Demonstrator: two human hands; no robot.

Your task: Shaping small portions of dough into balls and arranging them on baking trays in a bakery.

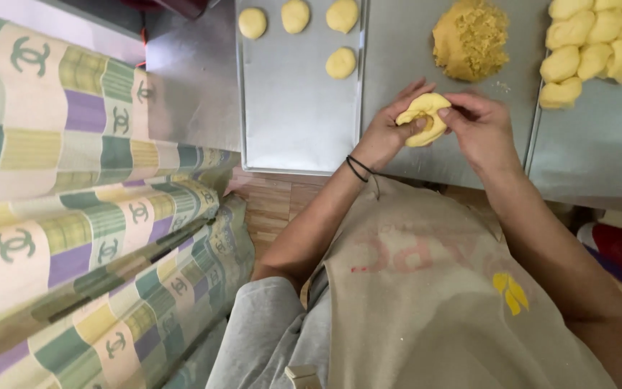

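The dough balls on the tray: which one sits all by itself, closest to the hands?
The lone dough ball in the second row, nearest the tray's right edge. The other three line up along the far edge.

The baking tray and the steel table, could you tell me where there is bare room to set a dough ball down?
The baking tray is bare below the four dough balls at its top. A bare strip of table lies between tray and filling mound. The right side is crowded with dough pieces. Both hands hold dough.
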